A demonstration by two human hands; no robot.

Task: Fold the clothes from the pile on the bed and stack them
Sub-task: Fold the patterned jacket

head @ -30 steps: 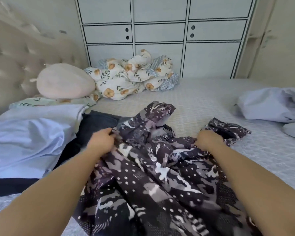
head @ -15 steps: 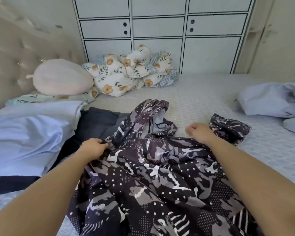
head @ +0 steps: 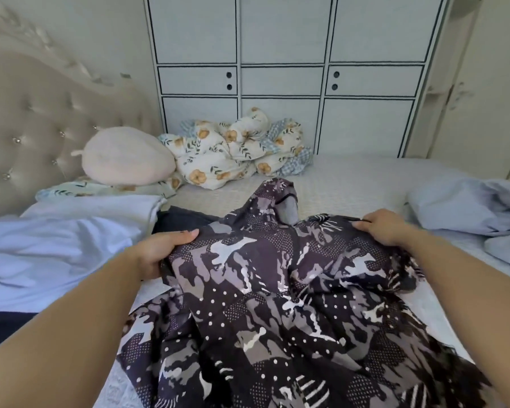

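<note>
A dark patterned garment with grey and white shapes and dots lies spread on the bed in front of me. My left hand grips its upper left edge, fingers curled round the cloth. My right hand pinches the upper right edge. The garment's top end points away from me, its grey inside showing. A light blue garment lies on the left over a dark navy one. More light blue clothes lie crumpled at the right.
A pale pink round cushion and a bunched floral quilt sit at the head of the bed. The tufted headboard stands on the left, a white wardrobe behind the bed.
Both hands have drawn apart and stretched the patterned garment flat; the bunched cloth is now spread wide. The camera has tilted up a little.
</note>
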